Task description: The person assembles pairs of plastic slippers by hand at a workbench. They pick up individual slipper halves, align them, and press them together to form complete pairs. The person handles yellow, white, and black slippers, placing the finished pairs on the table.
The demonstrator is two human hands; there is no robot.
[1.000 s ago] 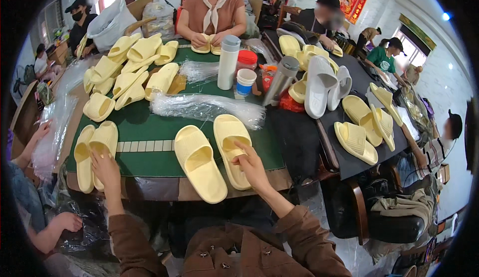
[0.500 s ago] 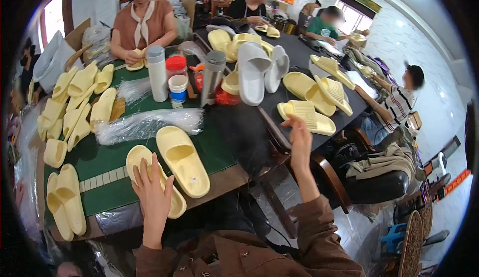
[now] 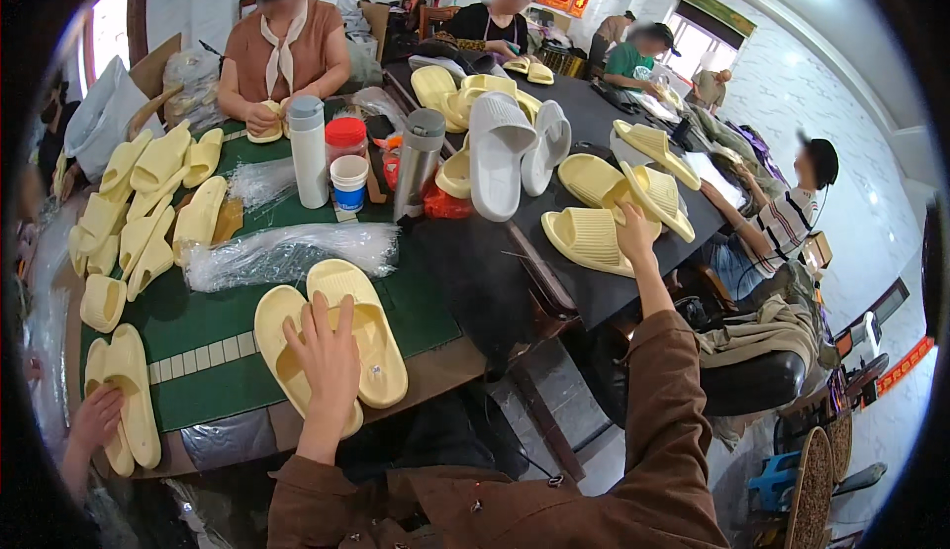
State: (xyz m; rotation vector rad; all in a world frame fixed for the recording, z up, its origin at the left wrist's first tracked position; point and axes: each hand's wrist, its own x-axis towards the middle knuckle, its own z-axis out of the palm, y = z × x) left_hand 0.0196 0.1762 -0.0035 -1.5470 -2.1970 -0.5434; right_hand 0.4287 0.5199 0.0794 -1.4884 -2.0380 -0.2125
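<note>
Yellow slippers, one pair, lie side by side at the near edge of the green mat, your left hand over them, fingers spread apart. Your right hand touches a ribbed slipper on the dark table; I cannot tell whether it grips. Beyond your pair lie clear plastic bags; leftward, a co-worker's hand touches another pair.
</note>
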